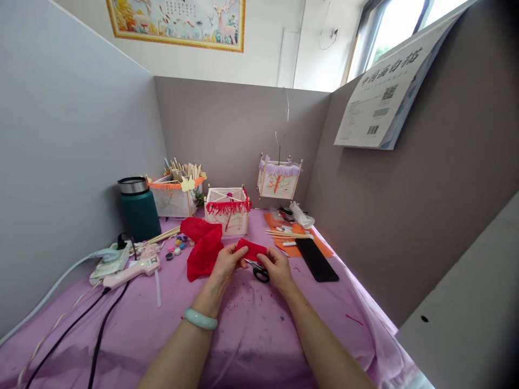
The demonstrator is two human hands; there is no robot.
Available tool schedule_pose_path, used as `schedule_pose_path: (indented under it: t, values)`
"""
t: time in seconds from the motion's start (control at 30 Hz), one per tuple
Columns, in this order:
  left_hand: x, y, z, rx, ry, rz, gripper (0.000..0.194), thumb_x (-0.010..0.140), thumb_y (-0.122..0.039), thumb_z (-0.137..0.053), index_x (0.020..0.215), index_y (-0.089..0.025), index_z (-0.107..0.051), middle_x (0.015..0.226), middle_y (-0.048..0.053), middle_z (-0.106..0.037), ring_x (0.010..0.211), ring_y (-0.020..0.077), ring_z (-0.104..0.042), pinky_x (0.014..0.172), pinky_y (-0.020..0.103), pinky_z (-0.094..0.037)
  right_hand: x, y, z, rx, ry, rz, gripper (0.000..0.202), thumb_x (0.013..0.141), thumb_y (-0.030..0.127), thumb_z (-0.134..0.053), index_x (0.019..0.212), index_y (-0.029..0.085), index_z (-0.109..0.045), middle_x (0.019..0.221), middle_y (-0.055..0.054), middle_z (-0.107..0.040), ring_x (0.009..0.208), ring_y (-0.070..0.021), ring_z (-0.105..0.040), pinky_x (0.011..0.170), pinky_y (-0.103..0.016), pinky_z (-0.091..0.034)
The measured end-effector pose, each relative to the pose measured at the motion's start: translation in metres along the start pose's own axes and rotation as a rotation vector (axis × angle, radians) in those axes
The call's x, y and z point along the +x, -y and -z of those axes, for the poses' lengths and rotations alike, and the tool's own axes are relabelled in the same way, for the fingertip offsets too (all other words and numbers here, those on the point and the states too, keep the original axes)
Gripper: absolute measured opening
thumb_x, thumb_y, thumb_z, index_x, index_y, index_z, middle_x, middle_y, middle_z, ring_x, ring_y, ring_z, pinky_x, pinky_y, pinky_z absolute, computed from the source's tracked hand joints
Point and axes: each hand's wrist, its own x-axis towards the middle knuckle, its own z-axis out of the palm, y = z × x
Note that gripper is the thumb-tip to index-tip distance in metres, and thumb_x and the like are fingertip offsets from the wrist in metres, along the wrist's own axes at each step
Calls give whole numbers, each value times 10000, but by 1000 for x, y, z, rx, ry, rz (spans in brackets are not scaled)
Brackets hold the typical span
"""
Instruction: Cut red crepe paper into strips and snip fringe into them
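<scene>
A small folded strip of red fabric [252,250] is stretched between my two hands above the table. My left hand [227,263] pinches its left end, with a pale green bangle on that wrist. The right end is gripped by the thumb and fingers of my right hand [278,266]. Below the strip lie black-handled scissors [261,274], their blades partly hidden by my hands. A larger crumpled piece of red cloth [203,253] lies left of my left hand. Behind it stands a white box-shaped lantern [227,216] with red fringe round its top.
At left are a pink glue gun [132,272], a power strip [110,266], cables and a green bottle [140,210]. An orange-trimmed box [172,200] holds sticks. A purple-fringed lantern [279,181] hangs behind. A black phone [317,260] lies right, beside orange sheets [322,246].
</scene>
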Motion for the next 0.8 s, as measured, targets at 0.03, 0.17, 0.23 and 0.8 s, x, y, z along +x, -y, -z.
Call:
schedule_pose_path:
  t: [0.03,0.17,0.23,0.8]
  values:
    - [0,-1,1,-21,-25,-2,351,576,-365,-768,768,-128,-594,402,-46,-529,346,67,-472,455,194,-415,0,0,0,6,-5,-4,279,734,435,-606,631,185,-537,514,43,-511,476,-106,-435,470,-226,-349]
    - [1,-4,4,-91,-96,-7,380,565,-353,-778,813,-127,-599,393,-63,-510,355,64,-473,454,190,-414,1,0,2,14,-27,-12,290,722,437,-623,621,187,-515,481,55,-483,454,-102,-421,461,-225,-337]
    - [1,-6,3,-133,-99,5,394,563,-335,-784,840,-129,-594,410,-73,-507,352,52,-460,447,185,-411,2,2,3,28,-35,-21,283,722,430,-624,629,184,-519,500,47,-501,461,-103,-431,464,-227,-345]
    - [-1,3,-3,-32,21,128,302,578,-334,-786,650,-95,-615,361,-15,-503,330,80,-448,417,208,-410,-5,4,-4,-51,-14,25,237,758,402,-593,753,166,-581,599,31,-532,554,-111,-464,537,-218,-380]
